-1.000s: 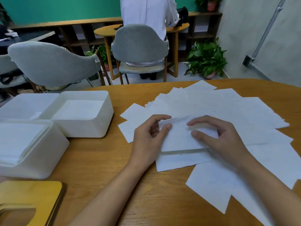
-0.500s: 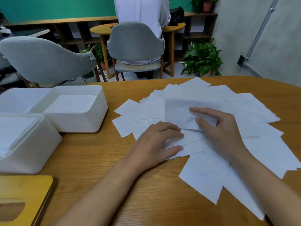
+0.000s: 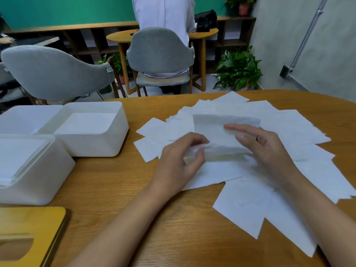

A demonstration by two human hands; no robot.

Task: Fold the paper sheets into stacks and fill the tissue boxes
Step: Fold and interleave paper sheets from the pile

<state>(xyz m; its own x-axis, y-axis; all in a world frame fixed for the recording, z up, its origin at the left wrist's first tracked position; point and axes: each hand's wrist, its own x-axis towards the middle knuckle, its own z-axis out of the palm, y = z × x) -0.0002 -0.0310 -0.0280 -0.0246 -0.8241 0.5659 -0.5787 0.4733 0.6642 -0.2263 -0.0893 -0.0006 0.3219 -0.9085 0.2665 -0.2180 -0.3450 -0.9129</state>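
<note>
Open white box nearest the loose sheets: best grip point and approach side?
Pinch the box by the rim of its right wall, coming down from the right. The top is open and the paper inside lies low, so fingers fit over the wall; that side faces bare table, while another box crowds the left.

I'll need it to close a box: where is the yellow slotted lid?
Head view, bottom left: the yellow slotted lid lies on the table, just nearer than the closest white box.

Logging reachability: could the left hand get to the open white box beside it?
Probably yes: only flat sheets and tabletop lie between the left hand, which pinches a folded sheet, and the open white box.
</note>
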